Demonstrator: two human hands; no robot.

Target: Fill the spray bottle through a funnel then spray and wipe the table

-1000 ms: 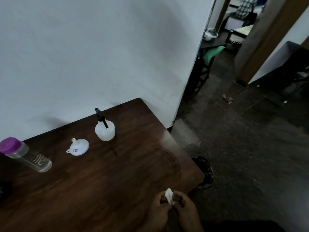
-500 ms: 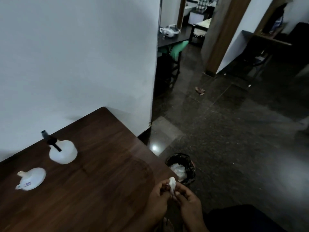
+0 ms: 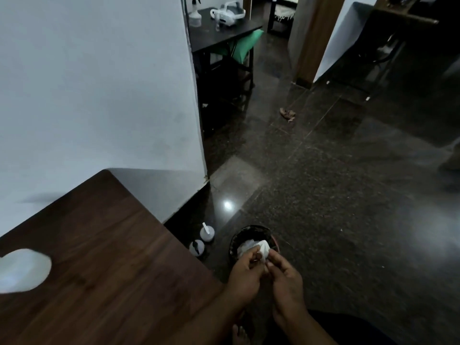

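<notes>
Head view: crumpled white tissue [image 3: 264, 248] pinched between left hand [image 3: 245, 275] and right hand [image 3: 286, 278], fingers curled on it, above black bin [image 3: 234, 242] on floor beside worktop [image 3: 119, 282]. Blurred white container [image 3: 22, 270] on worktop, far left.

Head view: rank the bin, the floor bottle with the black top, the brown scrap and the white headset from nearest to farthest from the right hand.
1. Bin, just ahead of the right hand, under the tissue.
2. Bottle with the black top, on the floor left of the bin.
3. Brown scrap, farther ahead.
4. White headset, on the far table.
</notes>
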